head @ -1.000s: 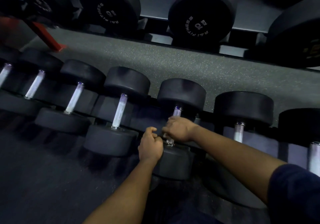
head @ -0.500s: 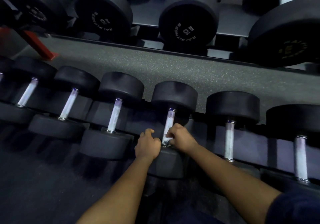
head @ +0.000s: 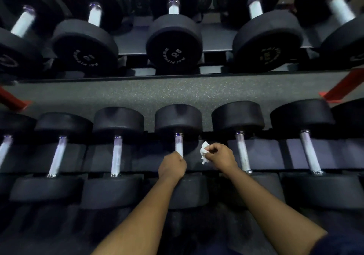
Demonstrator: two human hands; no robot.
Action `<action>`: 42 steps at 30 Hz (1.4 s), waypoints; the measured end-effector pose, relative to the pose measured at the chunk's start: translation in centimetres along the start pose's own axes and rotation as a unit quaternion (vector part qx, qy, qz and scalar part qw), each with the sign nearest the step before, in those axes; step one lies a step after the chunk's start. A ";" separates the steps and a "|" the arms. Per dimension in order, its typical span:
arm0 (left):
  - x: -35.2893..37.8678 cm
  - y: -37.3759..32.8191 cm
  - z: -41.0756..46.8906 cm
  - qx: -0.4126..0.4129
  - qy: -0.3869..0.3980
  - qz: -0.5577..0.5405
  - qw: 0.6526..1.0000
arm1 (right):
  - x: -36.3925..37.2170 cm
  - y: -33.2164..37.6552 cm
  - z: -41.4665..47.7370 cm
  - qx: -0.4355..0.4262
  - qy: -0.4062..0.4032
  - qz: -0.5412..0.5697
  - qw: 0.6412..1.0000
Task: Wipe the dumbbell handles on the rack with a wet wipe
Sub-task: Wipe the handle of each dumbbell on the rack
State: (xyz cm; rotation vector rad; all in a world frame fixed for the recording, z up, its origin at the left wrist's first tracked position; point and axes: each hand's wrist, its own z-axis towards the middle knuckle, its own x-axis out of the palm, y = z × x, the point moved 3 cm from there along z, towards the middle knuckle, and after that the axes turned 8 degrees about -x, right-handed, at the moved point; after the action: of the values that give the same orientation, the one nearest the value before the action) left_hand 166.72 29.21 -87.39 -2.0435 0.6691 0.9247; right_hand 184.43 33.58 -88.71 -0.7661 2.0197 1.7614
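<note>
Dumbbell handles [head: 118,154] are lying side by side on the lower tier of the rack [head: 271,154], each bar running away from the person between two round black weights. The left hand [head: 172,165] is gripping the near end of the middle handle [head: 179,145] — its fingers are curling round the bar just above the front weight [head: 189,191]. The right hand [head: 220,156] is pinching a crumpled white wipe [head: 204,152] between thumb and fingertips, holding it in the gap to the right of that handle, near the bar but apart from it. The next handle [head: 243,152] is sitting just beyond the right hand, showing a few dark specks along its length. Higher up, a second tier is carrying bigger dumbbells [head: 174,44] with pale lettering on their faces — too blurred to read. A strip of speckled grey floor [head: 177,93] is showing between the two tiers, and a red rack leg [head: 338,89] is slanting in at the right edge. A dark blue sleeve [head: 342,243] is covering the right upper arm.
</note>
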 end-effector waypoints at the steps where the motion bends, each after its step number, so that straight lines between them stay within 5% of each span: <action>1: -0.1 -0.5 -0.1 0.015 -0.007 0.000 1.000 | -0.5 -0.2 -0.2 0.013 -0.018 0.013 1.000; 8: 1.1 -4.0 -0.4 0.105 0.007 0.001 0.994 | -3.7 -1.0 -2.0 0.051 -0.113 0.053 0.991; 16: 5.1 -9.5 -2.0 0.141 0.044 -0.019 0.989 | -8.4 -4.3 -2.0 0.050 -0.118 0.002 0.992; 23: 14.3 -13.9 -6.6 0.023 0.038 0.031 0.999 | -11.1 -8.2 -1.8 0.010 0.020 -0.057 0.998; 27: 15.9 -13.8 -9.1 -0.058 -0.104 0.019 0.993 | -11.5 -10.3 -1.7 -0.005 0.081 -0.069 0.994; 42: 15.1 -14.0 -10.4 -0.112 -0.154 -0.130 0.973 | -10.6 -11.7 -0.5 0.078 0.086 -0.003 0.993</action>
State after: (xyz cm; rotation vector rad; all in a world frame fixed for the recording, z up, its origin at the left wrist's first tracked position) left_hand 189.57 26.39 -88.77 -2.0558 0.1305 1.1671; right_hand 199.96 33.91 -91.69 -0.8983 2.2325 1.5572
